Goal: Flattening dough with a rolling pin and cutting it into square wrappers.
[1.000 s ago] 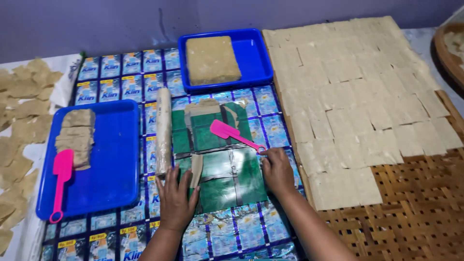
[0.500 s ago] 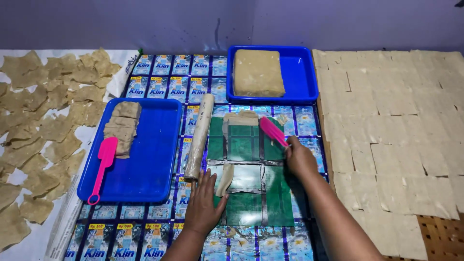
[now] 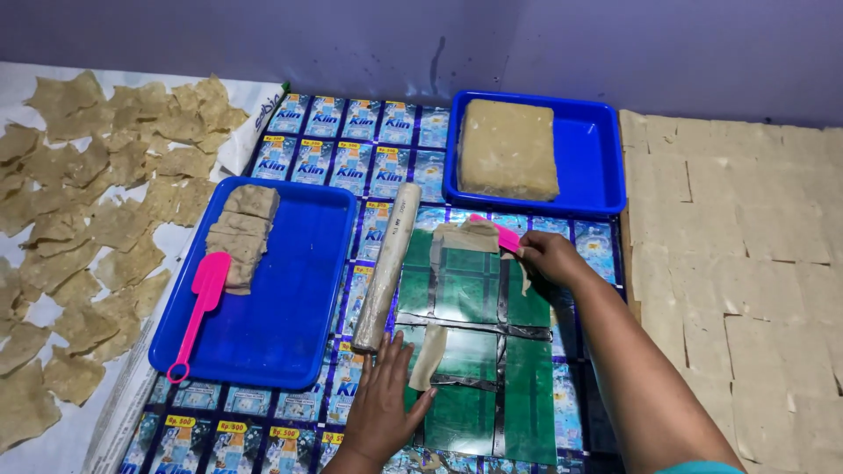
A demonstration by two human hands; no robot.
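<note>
My right hand [image 3: 546,256] closes its fingers around the handle of a pink scraper [image 3: 497,233], whose blade lies on a thin patch of dough [image 3: 467,235] at the top of the green board [image 3: 479,351]. My left hand [image 3: 385,405] lies flat and open on the board's near left part, holding nothing, its fingertips beside a narrow strip of dough [image 3: 428,355] that rests on the green surface. A dough-coated rolling pin [image 3: 387,263] lies lengthwise along the board's left edge, just above my left hand. Left of it is a blue tray [image 3: 294,325] carrying a row of stacked dough pieces [image 3: 241,233] and a second pink scraper [image 3: 201,303]. Beyond the board, a second blue tray [image 3: 597,167] holds a thick block of dough [image 3: 507,147]. To my right, square-cut dough sheets [image 3: 746,237] cover the surface edge to edge; far left, irregular dried pieces [image 3: 79,228] lie scattered on white paper. Blue printed packet sheets [image 3: 351,149] line the table under everything.
</note>
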